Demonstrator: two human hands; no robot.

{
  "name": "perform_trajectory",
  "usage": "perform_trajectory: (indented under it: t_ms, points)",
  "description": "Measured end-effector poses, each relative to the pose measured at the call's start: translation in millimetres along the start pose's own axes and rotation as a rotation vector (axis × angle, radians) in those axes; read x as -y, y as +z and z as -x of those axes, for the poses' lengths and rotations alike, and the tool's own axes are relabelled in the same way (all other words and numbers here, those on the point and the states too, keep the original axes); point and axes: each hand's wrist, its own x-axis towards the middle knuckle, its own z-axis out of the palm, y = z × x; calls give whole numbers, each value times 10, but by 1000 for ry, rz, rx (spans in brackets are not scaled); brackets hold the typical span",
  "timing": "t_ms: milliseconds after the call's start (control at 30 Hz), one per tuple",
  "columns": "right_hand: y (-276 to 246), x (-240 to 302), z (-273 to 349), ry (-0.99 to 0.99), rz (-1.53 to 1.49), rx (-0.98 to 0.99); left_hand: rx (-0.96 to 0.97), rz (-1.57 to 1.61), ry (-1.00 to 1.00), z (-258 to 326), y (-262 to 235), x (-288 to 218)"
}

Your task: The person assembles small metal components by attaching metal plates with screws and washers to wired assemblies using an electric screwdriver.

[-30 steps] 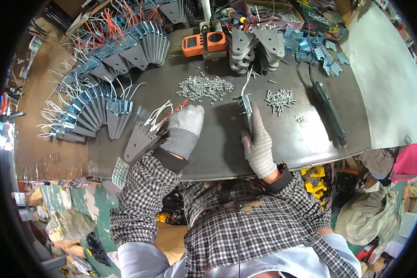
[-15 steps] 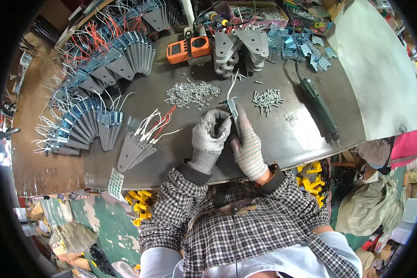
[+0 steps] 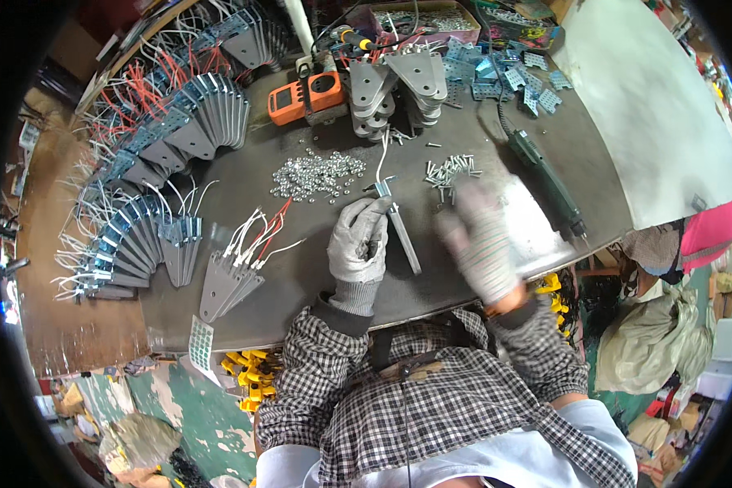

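Two gloved hands were at work on the desk [image 3: 496,154]. My left hand [image 3: 358,244] had its fingers [image 3: 372,213] curled tight around a narrow metal bracket [image 3: 405,236], gripping it near its upper end, where a white wire [image 3: 380,159] ran off toward the back. The bracket's lower part stuck out bare to the right of my palm, slanting down toward me. My right hand [image 3: 480,240] hung just beside it, blurred, so I could not tell whether its fingers were spread or pressed together. Beyond them lay a pile of nuts [image 3: 317,173] and, to its right, a scatter of screws [image 3: 450,171]. A green driver [image 3: 542,175] lay at the right. To my left sat a fan of wired plates [image 3: 229,276], and an orange meter [image 3: 307,96] stood further back.
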Motion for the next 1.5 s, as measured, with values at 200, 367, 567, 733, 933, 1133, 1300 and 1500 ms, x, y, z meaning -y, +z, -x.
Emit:
perform_trajectory:
  t_ms: [200,367,567,733,933,1133,1300,1500]
  points:
    - [-1184,-1390,-216,374,505,172,35,-33,17,-54,39,-53]
    - [-1168,-718,-386,563,-749,-82,10,29,-52,28,28,94]
    - [-453,-176,-445,562,-1824,-381,-34,-77,121,-41,49,11]
    - [-132,-210,-488,657,-1967,-452,-4,-83,56,-25,30,-26]
    - [-71,-240,-512,691,-1992,-434,-19,-35,71,11,58,86]
    - [-18,-343,-521,701,-2017,-415,-99,663,-341,65,115,174]
    - [-33,-352,-533,699,-2039,-423,-144,797,-376,60,113,182]
    - [-23,-354,-554,721,-2052,-415,-70,558,-300,89,87,216]
